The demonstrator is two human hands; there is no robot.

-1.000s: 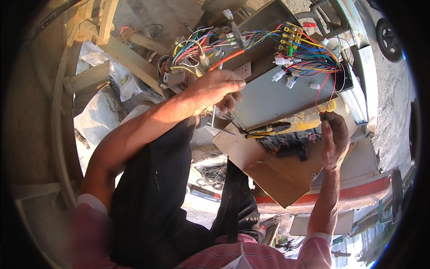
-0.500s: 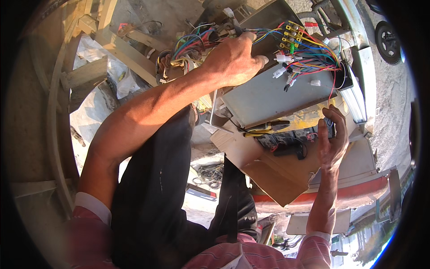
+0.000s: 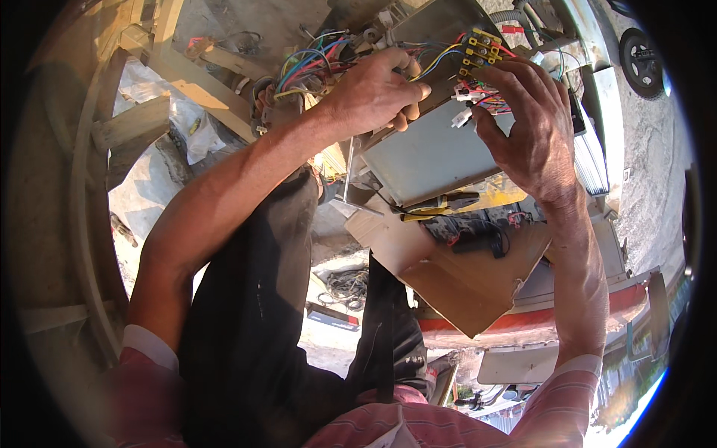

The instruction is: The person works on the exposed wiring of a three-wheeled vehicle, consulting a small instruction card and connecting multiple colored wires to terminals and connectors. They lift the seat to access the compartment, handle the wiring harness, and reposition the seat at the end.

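My left hand (image 3: pixel 377 89) is closed, fingers curled, beside the blue and yellow wires (image 3: pixel 441 61) that run to a yellow terminal block (image 3: pixel 479 52). Something dark shows between its fingers, too small to name. My right hand (image 3: pixel 534 123) reaches over a bundle of coloured wires, thumb and forefinger apart. Its fingertips are at the lower edge of the terminal block. White plug connectors (image 3: pixel 462 118) show between its thumb and the block; the rest of the bundle is largely hidden beneath the hand. More loose wires (image 3: pixel 317 63) lie left of my left hand.
Below the hands is a grey metal panel (image 3: pixel 426 160). Yellow-handled pliers (image 3: pixel 441 205) lie along its near edge, beside a cardboard flap (image 3: pixel 463 287). A metal rod (image 3: pixel 349 172) stands near my knee. Wooden beams (image 3: pixel 202 89) are at left, a wheel (image 3: pixel 642 67) at far right.
My right hand has moved up from beside the yellow surface onto the wires and terminal block. My left hand has shifted slightly left and down, its fingers curled more. The view has shifted slightly.
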